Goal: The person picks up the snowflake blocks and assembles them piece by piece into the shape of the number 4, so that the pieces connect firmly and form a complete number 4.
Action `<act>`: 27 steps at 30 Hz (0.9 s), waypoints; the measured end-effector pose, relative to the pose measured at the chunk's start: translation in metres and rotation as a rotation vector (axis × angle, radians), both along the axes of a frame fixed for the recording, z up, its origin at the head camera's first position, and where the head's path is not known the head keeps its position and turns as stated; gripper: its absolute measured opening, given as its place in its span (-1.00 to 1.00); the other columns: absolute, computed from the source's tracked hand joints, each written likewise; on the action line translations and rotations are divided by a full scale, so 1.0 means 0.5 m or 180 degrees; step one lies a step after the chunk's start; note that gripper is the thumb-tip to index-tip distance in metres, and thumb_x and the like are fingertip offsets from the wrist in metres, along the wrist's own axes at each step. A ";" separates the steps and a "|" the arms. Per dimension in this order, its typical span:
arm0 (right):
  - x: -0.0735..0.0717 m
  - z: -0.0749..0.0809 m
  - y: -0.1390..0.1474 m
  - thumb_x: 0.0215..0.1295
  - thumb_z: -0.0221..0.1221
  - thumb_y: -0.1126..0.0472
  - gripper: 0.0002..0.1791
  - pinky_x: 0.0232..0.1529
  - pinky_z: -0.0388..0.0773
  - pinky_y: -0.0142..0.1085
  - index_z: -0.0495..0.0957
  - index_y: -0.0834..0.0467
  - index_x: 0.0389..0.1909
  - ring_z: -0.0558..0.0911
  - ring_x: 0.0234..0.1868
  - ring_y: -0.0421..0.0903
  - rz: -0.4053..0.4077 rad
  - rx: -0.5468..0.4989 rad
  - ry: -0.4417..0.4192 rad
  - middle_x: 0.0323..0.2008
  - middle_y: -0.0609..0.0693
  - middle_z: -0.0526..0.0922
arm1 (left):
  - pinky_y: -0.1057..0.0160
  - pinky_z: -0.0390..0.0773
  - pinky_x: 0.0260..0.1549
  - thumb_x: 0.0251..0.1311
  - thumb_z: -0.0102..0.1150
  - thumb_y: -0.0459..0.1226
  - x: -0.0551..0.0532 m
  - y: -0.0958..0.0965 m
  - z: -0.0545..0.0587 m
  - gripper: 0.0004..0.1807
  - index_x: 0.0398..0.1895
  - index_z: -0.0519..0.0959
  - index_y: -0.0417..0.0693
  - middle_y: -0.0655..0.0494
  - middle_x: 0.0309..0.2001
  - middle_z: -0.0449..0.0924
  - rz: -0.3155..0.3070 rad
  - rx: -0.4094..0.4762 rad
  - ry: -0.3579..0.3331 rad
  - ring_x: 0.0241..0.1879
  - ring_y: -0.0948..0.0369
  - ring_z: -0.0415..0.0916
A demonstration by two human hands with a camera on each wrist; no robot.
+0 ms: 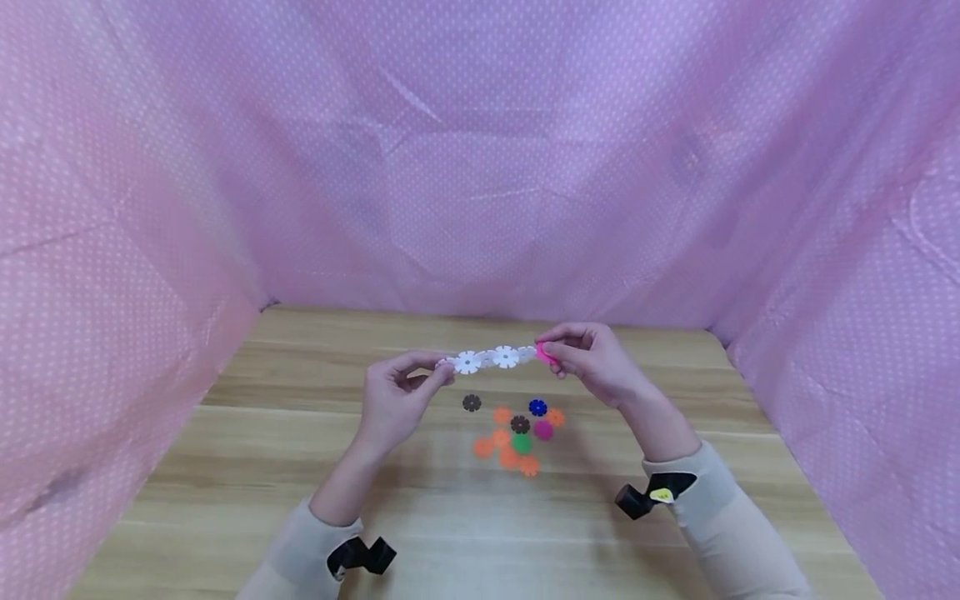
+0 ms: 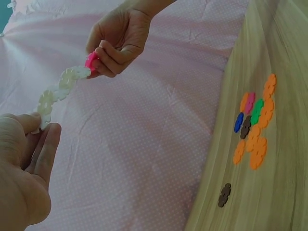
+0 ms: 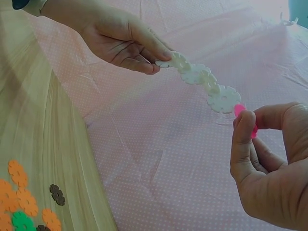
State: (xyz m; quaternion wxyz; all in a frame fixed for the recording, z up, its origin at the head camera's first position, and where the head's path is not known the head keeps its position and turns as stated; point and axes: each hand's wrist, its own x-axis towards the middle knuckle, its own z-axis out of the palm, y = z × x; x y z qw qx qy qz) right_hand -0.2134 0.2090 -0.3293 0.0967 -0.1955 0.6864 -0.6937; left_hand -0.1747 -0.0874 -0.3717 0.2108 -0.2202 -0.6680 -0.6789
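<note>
A chain of white snowflake discs point(image 1: 506, 357) is held up above the table between both hands. My left hand point(image 1: 396, 398) pinches the white disc at its left end between thumb and fingers. At the other end, my right hand point(image 1: 600, 367) pinches a pink snowflake disc point(image 3: 239, 109), which meets the last white disc. The white discs interlock at alternating angles, as the right wrist view shows. Fingers cover part of the pink disc.
Below the chain, loose snowflake discs lie on the wooden table point(image 1: 300, 467): several orange discs point(image 1: 529, 466), a green disc point(image 1: 522, 444), a blue disc point(image 1: 537, 407), a magenta disc point(image 1: 543, 430) and two brown discs point(image 1: 472, 403). Pink dotted cloth point(image 1: 480, 208) encloses the table's back and sides.
</note>
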 end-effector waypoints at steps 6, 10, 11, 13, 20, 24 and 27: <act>-0.001 -0.004 0.005 0.49 0.13 0.49 -0.67 -0.36 0.69 -0.52 0.76 0.02 -0.16 0.63 -0.39 -0.27 0.0017 -0.0070 -0.0057 -0.31 -0.10 0.75 | 0.24 0.88 -0.19 0.20 0.38 -0.62 -0.002 0.006 -0.004 -0.88 -0.20 0.71 -0.51 -0.44 -0.23 0.75 -0.0056 0.0002 0.0016 -0.34 0.40 0.79; 0.000 -0.009 0.007 0.50 0.12 0.48 -0.67 -0.36 0.68 -0.51 0.76 0.03 -0.15 0.62 -0.38 -0.27 0.0035 -0.0127 -0.0050 -0.32 -0.11 0.74 | 0.25 0.88 -0.19 0.20 0.39 -0.61 -0.002 0.010 -0.007 -0.89 -0.20 0.72 -0.50 -0.43 -0.23 0.75 -0.0059 0.0011 0.0009 -0.34 0.39 0.79; 0.001 -0.010 0.008 0.50 0.12 0.48 -0.67 -0.36 0.68 -0.51 0.77 0.03 -0.15 0.61 -0.38 -0.27 0.0039 -0.0136 -0.0050 -0.33 -0.11 0.74 | 0.24 0.88 -0.20 0.20 0.39 -0.61 -0.002 0.010 -0.008 -0.89 -0.21 0.72 -0.49 -0.43 -0.23 0.75 -0.0054 0.0023 0.0010 -0.34 0.39 0.79; 0.003 -0.013 0.009 0.51 0.11 0.48 -0.66 -0.37 0.68 -0.51 0.77 0.02 -0.16 0.61 -0.38 -0.28 0.0034 -0.0165 -0.0045 -0.34 -0.12 0.74 | 0.24 0.88 -0.20 0.20 0.39 -0.61 -0.002 0.012 -0.009 -0.89 -0.21 0.72 -0.49 -0.42 -0.24 0.76 -0.0050 0.0034 0.0013 -0.35 0.39 0.79; 0.006 -0.017 0.010 0.51 0.12 0.48 -0.64 -0.36 0.70 -0.51 0.79 0.00 -0.18 0.62 -0.40 -0.28 0.0029 -0.0229 -0.0085 -0.35 -0.13 0.74 | 0.24 0.88 -0.21 0.22 0.38 -0.61 -0.004 0.015 -0.014 -0.90 -0.21 0.72 -0.51 -0.43 -0.23 0.76 -0.0090 0.0035 0.0023 -0.34 0.37 0.79; 0.007 -0.014 0.007 0.50 0.13 0.49 -0.65 -0.33 0.73 -0.50 0.80 0.02 -0.18 0.65 -0.41 -0.28 0.0041 -0.0230 -0.0101 -0.37 -0.12 0.76 | 0.25 0.88 -0.20 0.23 0.37 -0.61 -0.006 0.015 -0.015 -0.90 -0.20 0.72 -0.49 -0.42 -0.23 0.76 -0.0087 0.0002 0.0048 -0.34 0.37 0.80; 0.007 -0.012 0.006 0.49 0.12 0.51 -0.62 -0.31 0.77 -0.49 0.80 0.01 -0.20 0.69 -0.41 -0.28 0.0017 -0.0239 -0.0126 -0.38 -0.11 0.78 | 0.23 0.89 -0.18 0.23 0.38 -0.59 -0.008 0.015 -0.013 -0.90 -0.21 0.73 -0.49 -0.42 -0.23 0.77 -0.0097 -0.0017 0.0070 -0.33 0.37 0.80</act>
